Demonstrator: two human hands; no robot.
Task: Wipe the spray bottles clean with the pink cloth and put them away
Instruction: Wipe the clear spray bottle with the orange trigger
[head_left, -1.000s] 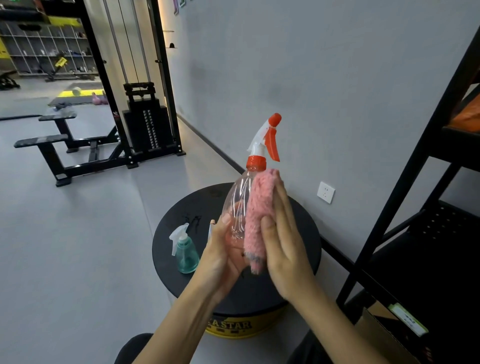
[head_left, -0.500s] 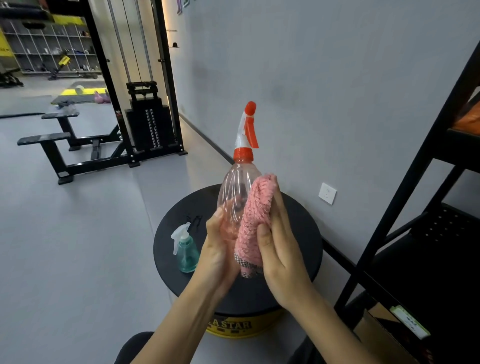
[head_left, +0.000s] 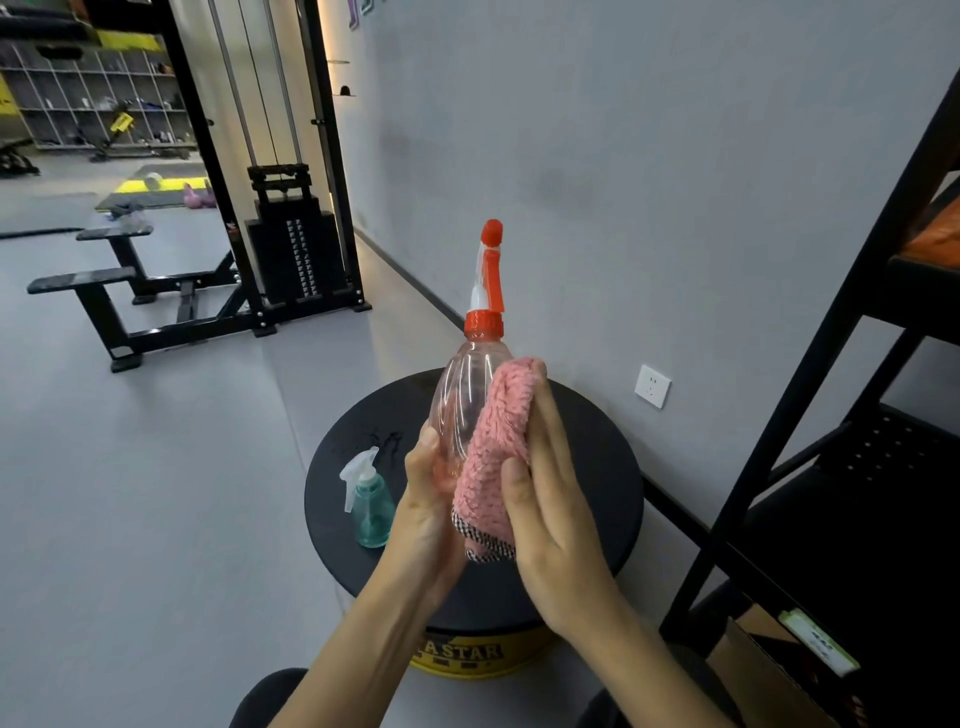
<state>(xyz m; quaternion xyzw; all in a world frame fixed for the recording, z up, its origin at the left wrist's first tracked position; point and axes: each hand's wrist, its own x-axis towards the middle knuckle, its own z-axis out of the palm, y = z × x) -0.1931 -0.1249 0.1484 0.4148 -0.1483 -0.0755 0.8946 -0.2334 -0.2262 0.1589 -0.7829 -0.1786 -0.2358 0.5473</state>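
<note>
Left hand (head_left: 431, 506) grips upright bottle (head_left: 461, 400); right hand (head_left: 561, 525) pinches cloth (head_left: 496, 457), fingers (head_left: 546, 415) straight, against it.

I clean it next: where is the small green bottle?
In the head view the green bottle stands on the round black table, just left of the left hand.

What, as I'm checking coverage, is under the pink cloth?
The clear spray bottle; the right hand presses the pink cloth against it. The covered wall is hidden; the left hand grips its base.
</note>
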